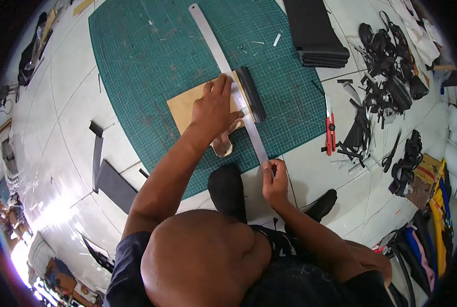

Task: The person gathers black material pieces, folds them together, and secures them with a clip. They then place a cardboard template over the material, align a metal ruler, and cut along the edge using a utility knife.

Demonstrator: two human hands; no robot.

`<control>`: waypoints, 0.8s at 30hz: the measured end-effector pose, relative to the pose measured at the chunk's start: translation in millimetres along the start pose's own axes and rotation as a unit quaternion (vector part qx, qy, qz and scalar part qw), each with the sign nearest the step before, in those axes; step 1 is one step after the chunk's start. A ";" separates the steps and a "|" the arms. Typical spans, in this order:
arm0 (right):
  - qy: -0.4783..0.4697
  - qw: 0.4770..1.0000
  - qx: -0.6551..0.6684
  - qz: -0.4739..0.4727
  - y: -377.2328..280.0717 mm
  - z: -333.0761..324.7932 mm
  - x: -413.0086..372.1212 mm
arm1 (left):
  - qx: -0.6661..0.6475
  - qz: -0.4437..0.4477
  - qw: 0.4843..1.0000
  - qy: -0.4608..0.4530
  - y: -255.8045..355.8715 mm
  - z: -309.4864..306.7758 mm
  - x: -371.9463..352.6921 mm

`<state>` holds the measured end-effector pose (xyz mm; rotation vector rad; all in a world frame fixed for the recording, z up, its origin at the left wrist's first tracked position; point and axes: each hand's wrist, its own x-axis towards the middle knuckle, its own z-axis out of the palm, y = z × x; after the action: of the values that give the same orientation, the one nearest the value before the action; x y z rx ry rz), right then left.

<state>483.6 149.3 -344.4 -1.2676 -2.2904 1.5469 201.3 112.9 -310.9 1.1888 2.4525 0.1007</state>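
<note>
A long steel ruler [211,38] lies slantwise across a tan card piece [182,105] and reaches past the near edge of the green cutting mat [141,66]. My left hand [211,108] rests flat on the card with its fingers apart, the fingertips at the ruler's edge. The ruler's near end is pinched between thumb and fingers of my right hand [275,185]. Along the card's right side, beyond the ruler, black sheet material [250,94] sticks out. Under my left wrist is an irregular brownish piece [222,147], partly hidden.
A red utility knife [330,134] lies right of the mat. Folded black material [318,41] sits at the upper right, beside a heap of black scraps [387,71]. Scissors [391,153] are farther right. A dark flat piece [115,185] lies on the tiles at left.
</note>
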 end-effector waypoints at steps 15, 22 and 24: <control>0.056 0.996 -0.006 -0.073 9.7 9.9 4.5 | 0.033 -0.015 0.999 -0.010 2.8 9.7 3.6; 0.049 0.998 -0.010 -0.048 12.3 9.5 4.9 | 0.051 -0.010 0.999 -0.013 2.6 9.9 5.0; 0.047 0.998 -0.010 -0.045 15.2 8.9 4.0 | 0.055 -0.006 0.998 -0.012 2.8 10.7 5.5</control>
<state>485.3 147.7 -362.3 -1.1968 -2.2772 1.4093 204.5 117.7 -321.9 1.2136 2.4708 -0.0517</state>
